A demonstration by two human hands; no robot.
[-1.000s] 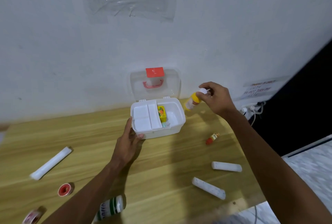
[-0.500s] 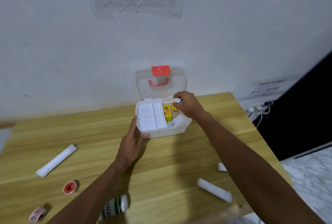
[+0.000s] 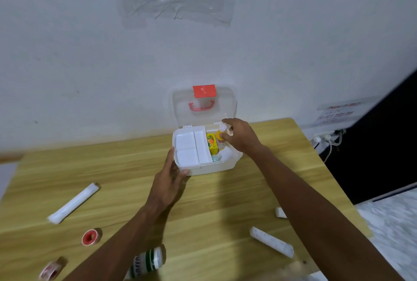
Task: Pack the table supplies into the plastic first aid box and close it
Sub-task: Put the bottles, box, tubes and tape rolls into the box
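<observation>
Smooth white plastic first aid box (image 3: 216,166) with a glossy clear plastic lid (image 3: 225,109) behind the right hand (image 3: 242,139); beneath both hands, a matt light wood-grain table (image 3: 225,201).

Not much to report on the person's look here: both forearms were bare right up to the bottom edge of the shot, no sleeves showing anywhere. The left hand (image 3: 168,182) and right hand (image 3: 240,137) had no gloves, rings, watch or wristbands that I could spot.
</observation>
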